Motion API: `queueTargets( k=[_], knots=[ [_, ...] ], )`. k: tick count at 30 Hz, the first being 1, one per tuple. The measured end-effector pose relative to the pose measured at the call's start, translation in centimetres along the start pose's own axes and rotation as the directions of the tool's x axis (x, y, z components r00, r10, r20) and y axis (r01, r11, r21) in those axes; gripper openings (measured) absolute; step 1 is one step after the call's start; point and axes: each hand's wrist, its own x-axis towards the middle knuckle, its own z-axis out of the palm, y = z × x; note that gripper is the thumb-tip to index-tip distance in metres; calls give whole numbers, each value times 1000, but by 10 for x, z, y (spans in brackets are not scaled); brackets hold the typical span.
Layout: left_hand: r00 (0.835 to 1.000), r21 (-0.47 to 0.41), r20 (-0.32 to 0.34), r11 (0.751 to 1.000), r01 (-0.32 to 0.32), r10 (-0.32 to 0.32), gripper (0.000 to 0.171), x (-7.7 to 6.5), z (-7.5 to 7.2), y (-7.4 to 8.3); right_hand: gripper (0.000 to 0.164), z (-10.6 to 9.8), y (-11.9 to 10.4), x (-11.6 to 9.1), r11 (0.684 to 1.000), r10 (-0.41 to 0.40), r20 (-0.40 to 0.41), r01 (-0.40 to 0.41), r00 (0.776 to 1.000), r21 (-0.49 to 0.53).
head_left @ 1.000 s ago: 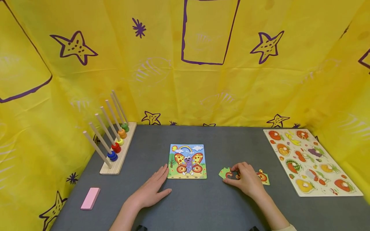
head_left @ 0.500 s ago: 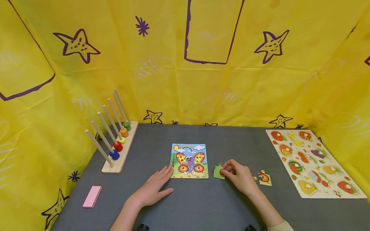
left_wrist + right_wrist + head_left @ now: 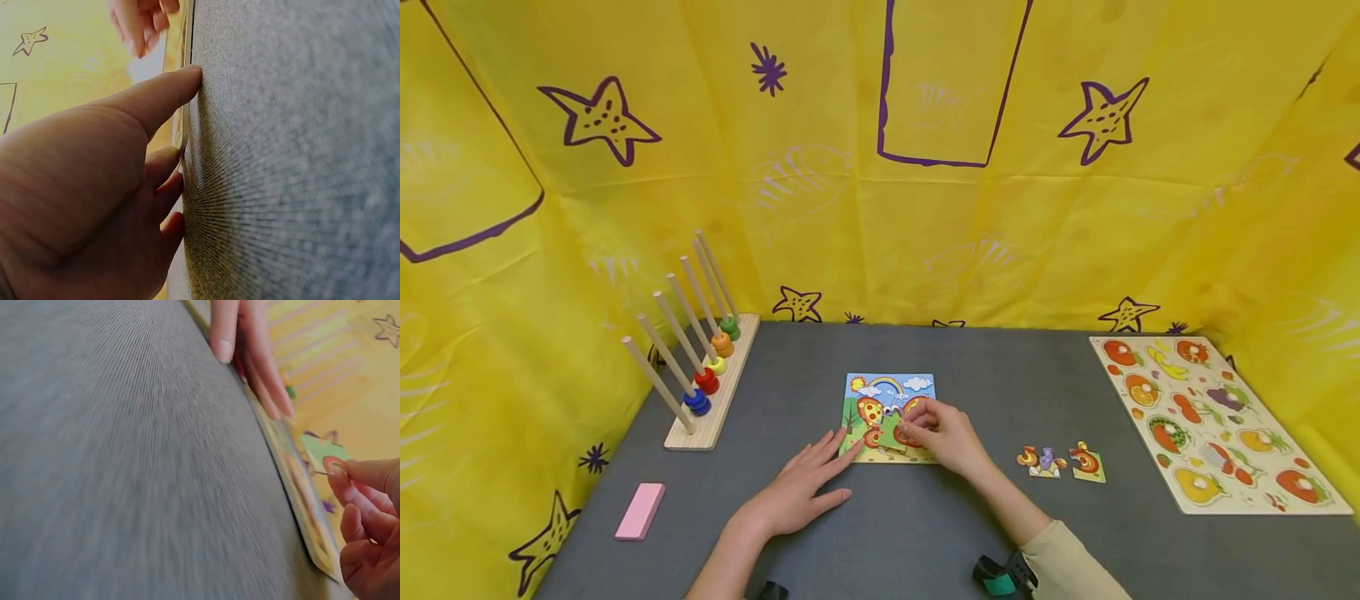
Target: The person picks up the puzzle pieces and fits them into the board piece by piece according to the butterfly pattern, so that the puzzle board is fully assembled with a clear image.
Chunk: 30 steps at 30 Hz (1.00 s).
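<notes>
A square butterfly puzzle board (image 3: 859,385) lies flat on the dark table. My right hand (image 3: 951,437) pinches a green puzzle piece (image 3: 890,431) with a red curl between thumb and fingertips, just above the board. In the right wrist view this puzzle piece (image 3: 322,452) is lifted clear of the board's surface. My left hand (image 3: 801,487) lies with fingers extended at the board's lower left corner, fingertips touching it. Two more puzzle pieces, one with a purple middle (image 3: 1045,461) and one with a green corner (image 3: 1087,463), lie to the right of the board.
At the left stands a wooden peg rack (image 3: 722,392) with coloured rings. A pink block (image 3: 640,511) lies nearer on that side. A fruit puzzle board (image 3: 1213,421) lies at the right. Yellow cloth (image 3: 880,242) hangs behind and at both sides.
My right hand has picked up the green piece from the table and carried it left over the butterfly board. The left hand stays at the board's corner.
</notes>
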Motion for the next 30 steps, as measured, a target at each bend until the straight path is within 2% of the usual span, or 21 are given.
queueTargets(
  k=[4,10,15,19,23,30],
  knots=[
    [1000,-12,3,1000,-4,4,61,0,0,1,10,17,-3,11,1000,-6,38,6,999,-2],
    [1000,-18,5,1000,-8,8,60,1,-1,2,11,32,-6,20,994,-50,48,55,998,-92],
    [1000,-6,-4,1000,-21,21,61,1,-1,1,10,37,-9,23,958,-152,23,154,988,-242],
    [999,9,-17,999,-37,37,60,0,-1,1,9,40,-11,24,931,-206,10,199,978,-307],
    [998,2,-28,999,-53,53,60,0,-1,1,11,41,-10,26,923,-220,2,209,975,-324],
    [998,-15,-33,999,-47,47,59,0,-2,2,13,42,-8,27,940,-154,1,147,988,-308]
  ],
)
